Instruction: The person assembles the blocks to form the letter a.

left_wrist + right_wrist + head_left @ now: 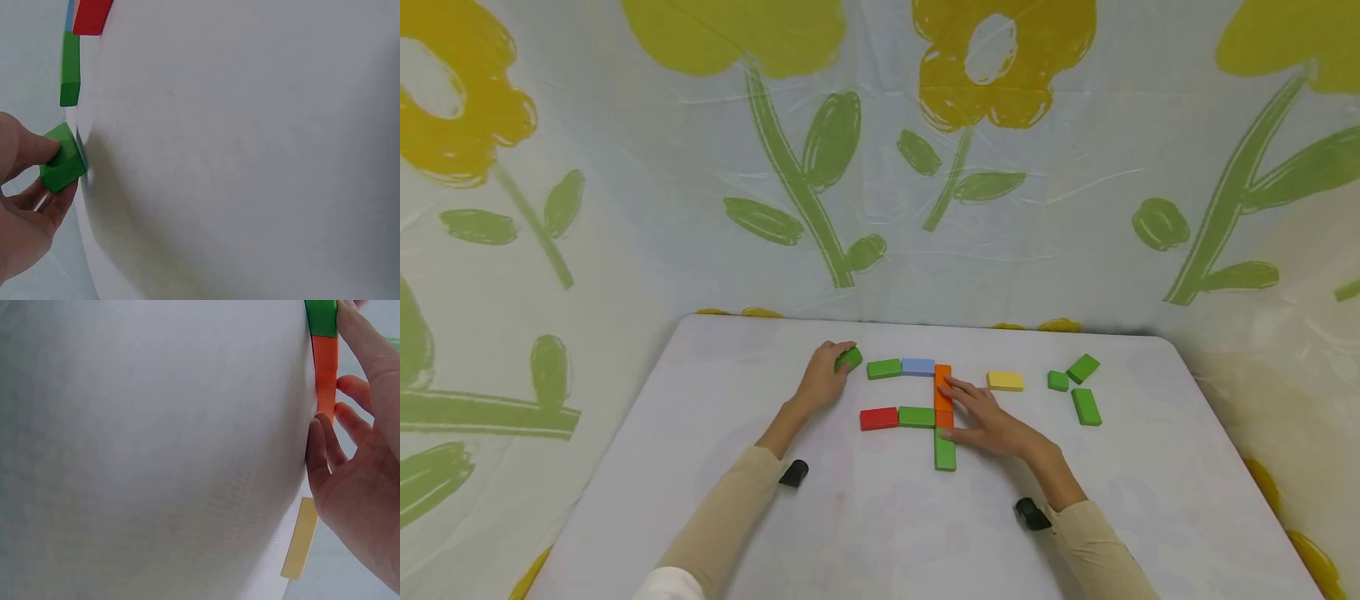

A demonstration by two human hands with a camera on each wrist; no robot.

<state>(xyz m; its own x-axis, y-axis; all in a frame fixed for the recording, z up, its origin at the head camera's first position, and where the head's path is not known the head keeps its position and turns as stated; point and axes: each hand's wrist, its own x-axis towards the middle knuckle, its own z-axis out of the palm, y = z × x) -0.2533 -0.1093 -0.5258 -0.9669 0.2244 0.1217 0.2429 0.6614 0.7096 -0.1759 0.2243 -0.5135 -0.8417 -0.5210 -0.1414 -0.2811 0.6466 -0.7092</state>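
My left hand (823, 379) pinches a green block (64, 157) between thumb and fingers, close over the table at the left end of the upper row. That row has a green block (883, 368) and a blue block (918, 367). My right hand (992, 421) has its fingers spread along the right side of a column. Its fingertips touch the orange blocks (943, 382), and its thumb lies by the green block (945, 454) at the column's near end. A red block (878, 418) and another green block (917, 417) form the lower row, meeting the column.
Right of the column lies a yellow block (1005, 382). Farther right are a small green cube (1057, 381) and two longer green blocks (1083, 367) (1086, 407). The white table (850, 533) backs onto a flower-printed cloth (1037, 225).
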